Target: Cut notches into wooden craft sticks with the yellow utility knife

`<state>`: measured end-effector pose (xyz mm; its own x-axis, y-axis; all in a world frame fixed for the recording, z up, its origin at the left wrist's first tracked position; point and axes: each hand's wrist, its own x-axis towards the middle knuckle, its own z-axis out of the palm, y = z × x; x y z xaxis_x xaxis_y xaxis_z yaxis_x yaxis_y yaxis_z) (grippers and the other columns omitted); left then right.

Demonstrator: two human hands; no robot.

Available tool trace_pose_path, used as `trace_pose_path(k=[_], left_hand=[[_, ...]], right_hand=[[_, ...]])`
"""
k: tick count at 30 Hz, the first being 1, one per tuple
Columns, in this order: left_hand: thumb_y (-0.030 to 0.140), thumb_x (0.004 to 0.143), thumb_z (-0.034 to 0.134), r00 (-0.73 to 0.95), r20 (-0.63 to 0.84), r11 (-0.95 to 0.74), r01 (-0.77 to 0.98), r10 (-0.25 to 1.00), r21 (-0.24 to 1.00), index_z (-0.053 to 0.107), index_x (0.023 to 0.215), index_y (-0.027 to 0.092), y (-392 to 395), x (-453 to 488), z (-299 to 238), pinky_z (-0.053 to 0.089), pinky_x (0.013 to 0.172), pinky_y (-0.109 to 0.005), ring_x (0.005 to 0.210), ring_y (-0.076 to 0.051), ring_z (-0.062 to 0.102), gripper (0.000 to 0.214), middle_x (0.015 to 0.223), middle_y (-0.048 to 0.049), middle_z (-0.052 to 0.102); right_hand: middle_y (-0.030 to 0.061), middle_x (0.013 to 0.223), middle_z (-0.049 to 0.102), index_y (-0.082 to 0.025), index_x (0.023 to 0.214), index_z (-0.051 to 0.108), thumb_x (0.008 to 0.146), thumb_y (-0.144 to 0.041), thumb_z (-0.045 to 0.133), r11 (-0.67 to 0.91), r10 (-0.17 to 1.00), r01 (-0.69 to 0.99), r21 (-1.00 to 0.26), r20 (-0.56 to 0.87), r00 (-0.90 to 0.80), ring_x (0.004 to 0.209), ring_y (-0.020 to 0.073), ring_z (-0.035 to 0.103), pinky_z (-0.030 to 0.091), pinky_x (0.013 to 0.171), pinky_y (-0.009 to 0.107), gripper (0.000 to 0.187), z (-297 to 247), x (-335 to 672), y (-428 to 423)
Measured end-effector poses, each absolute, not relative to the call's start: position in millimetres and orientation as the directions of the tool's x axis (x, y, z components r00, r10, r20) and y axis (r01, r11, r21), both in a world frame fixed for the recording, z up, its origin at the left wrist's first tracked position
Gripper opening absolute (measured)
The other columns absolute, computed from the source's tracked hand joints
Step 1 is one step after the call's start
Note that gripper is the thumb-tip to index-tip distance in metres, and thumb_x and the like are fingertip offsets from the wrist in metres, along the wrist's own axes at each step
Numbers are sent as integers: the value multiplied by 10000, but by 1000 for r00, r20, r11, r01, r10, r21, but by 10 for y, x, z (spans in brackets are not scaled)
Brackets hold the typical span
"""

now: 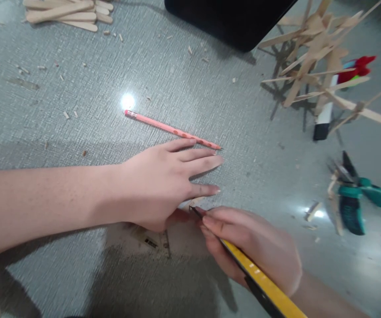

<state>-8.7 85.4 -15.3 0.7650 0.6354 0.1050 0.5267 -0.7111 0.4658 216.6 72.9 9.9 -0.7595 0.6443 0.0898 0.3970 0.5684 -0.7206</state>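
Note:
My left hand (173, 176) lies palm down on the grey textured table, fingers spread, its thumb mostly hidden. Against its outer finger rests a pink pencil (159, 125) with an eraser end. A clear ruler-like strip (150, 240) pokes out from beneath the palm. My right hand (243, 243) grips a yellow and black utility knife (260, 276), pointing up and left. The dark tip of the knife touches or nearly touches a small pale piece of wood (195, 201) beside my left hand. Most of that piece is hidden.
Craft sticks (64, 13) are piled at the upper left. A black object (226, 17) sits at the top edge. A stick structure (316, 66) stands upper right, by a white marker-like object (325, 112). Green-handled pliers (351, 198) lie below. Wood scraps are scattered about.

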Motion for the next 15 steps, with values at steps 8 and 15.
trace_pose_path(k=[8, 15], left_hand=[[454, 798, 758, 759, 118, -711, 529, 641, 463, 620, 1400, 240, 849, -95, -152, 273, 1272, -487, 1496, -334, 395, 654, 1565, -119, 472], [475, 789, 769, 757, 114, -713, 539, 644, 449, 616, 1410, 255, 844, -89, -164, 254, 1275, -480, 1493, -319, 399, 676, 1562, -121, 474]], right_hand=[[-58, 608, 600, -248, 914, 601, 915, -56, 549, 646, 604, 366, -670, 156, -782, 469, 98, 531, 477, 491, 225, 199, 110, 2159, 732], [-29, 704, 663, -257, 965, 625, 917, -81, 541, 607, 614, 359, -709, 132, -778, 561, 122, 640, 549, 555, 233, 201, 51, 2253, 718]])
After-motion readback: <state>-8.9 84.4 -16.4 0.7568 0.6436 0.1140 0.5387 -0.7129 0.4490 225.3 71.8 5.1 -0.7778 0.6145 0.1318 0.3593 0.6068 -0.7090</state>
